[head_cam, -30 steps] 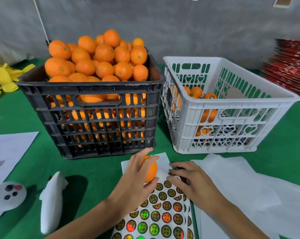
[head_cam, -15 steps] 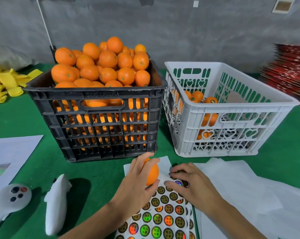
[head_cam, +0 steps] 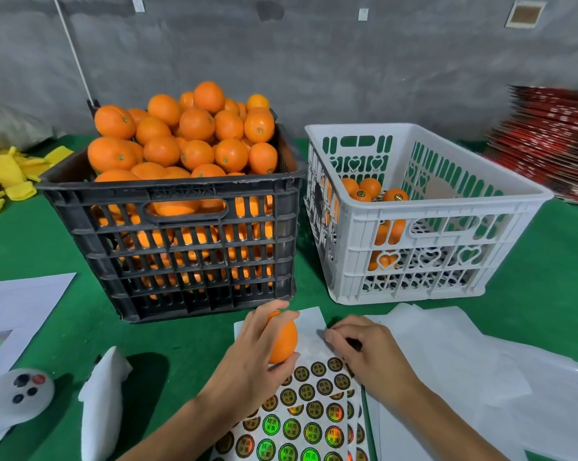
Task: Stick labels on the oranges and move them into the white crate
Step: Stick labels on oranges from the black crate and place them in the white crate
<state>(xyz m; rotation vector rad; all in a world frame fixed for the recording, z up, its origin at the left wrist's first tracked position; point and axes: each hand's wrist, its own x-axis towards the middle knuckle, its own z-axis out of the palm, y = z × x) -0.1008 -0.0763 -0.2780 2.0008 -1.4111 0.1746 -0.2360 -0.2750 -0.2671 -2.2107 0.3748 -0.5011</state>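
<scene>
Fingers of the right hand (head_cam: 364, 347) had lifted slightly off the sticker sheet (head_cam: 301, 410), pinching what was probably a peeled label; the left hand (head_cam: 254, 357) still gripped the orange (head_cam: 282, 341) above the sheet, ready for labelling.

A fruit packing room: bare concrete wall (head_cam: 314, 54), green desk (head_cam: 31, 241), black crate (head_cam: 181, 261) heaped with oranges (head_cam: 188, 134), stacked red cartons (head_cam: 547, 144).

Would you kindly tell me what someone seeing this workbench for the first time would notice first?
The black crate at centre left, heaped above its rim with oranges, draws the eye first. Beside it on the right stands the white crate, holding only a few. In front, the left hand grips a single orange over a sheet of round shiny labels, while the right hand picks at the sheet's top edge.
</scene>
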